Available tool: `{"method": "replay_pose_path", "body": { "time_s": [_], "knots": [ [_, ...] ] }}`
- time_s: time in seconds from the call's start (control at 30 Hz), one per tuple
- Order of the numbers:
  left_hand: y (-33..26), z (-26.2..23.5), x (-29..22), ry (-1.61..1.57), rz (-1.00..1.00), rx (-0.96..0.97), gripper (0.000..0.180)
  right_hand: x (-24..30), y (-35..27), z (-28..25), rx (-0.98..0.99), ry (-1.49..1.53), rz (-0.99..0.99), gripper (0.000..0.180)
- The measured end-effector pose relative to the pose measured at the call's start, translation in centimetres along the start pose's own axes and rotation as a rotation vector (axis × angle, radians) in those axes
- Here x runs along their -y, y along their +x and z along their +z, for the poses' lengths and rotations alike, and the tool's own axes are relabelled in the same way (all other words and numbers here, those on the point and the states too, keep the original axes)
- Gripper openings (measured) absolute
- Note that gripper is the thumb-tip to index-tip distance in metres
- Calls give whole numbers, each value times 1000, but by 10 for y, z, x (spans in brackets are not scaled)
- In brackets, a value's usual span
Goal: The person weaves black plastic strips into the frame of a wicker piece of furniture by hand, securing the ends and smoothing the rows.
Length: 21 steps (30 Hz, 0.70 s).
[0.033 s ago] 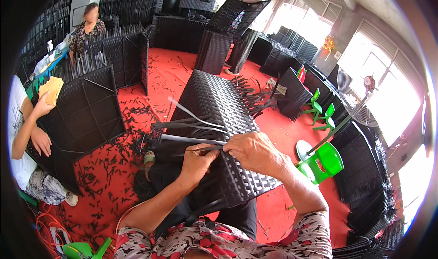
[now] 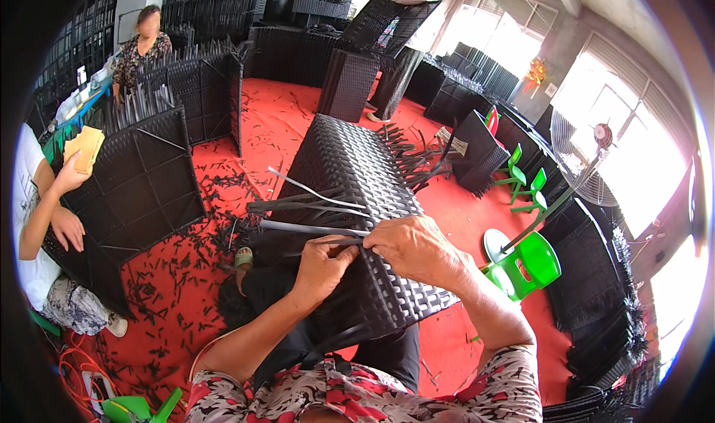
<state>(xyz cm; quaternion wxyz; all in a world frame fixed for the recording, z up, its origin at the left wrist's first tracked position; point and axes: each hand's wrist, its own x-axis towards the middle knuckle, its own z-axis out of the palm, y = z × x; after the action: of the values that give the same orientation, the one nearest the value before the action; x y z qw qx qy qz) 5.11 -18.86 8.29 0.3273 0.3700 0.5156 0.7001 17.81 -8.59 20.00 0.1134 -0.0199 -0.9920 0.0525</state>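
A black woven rattan panel (image 2: 410,298) with a boxy shape lies across my lap and stretches away from me. My left hand (image 2: 325,268) is closed in a pinch on a flat dark plastic strip (image 2: 344,242) at the panel's left edge. Close beside it, my right hand (image 2: 411,246) is closed at the same edge, its fingertips bent over the weave and the strip's end. What exactly lies under those fingertips is hidden. Loose strips (image 2: 298,205) stick out leftward just beyond my hands, one pale and curved.
Red floor covering (image 2: 279,114) is littered with black strip scraps. More woven panels (image 2: 153,177) stand at the left. A green chair (image 2: 538,261) and a standing fan (image 2: 585,158) are to my right. At the far left a person's hand (image 2: 74,171) holds a yellow sponge-like block (image 2: 84,149).
The free tip of the pale curved strip has swung slightly left and down. My hands stay at the same place on the edge.
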Motion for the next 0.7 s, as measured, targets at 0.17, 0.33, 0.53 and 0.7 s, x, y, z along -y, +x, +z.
{"method": "replay_pose_path", "body": {
  "time_s": [0.17, 0.33, 0.53, 0.7],
  "knots": [
    [2, -6, 25, 830, 477, -123, 17, -5, 9, 7, 57, -50, -2, 13],
    [26, -11, -24, 251, 121, 199, 12, -3, 12, -7, 18, 45, 110, 12],
    [28, -47, -22, -383, -300, 291, 8, 13, 17, -9, -658, -166, -120, 16],
    [-2, -72, -34, -442, -257, 230, 5, 47, 12, -3, -372, 176, -109, 11]
  ]
}}
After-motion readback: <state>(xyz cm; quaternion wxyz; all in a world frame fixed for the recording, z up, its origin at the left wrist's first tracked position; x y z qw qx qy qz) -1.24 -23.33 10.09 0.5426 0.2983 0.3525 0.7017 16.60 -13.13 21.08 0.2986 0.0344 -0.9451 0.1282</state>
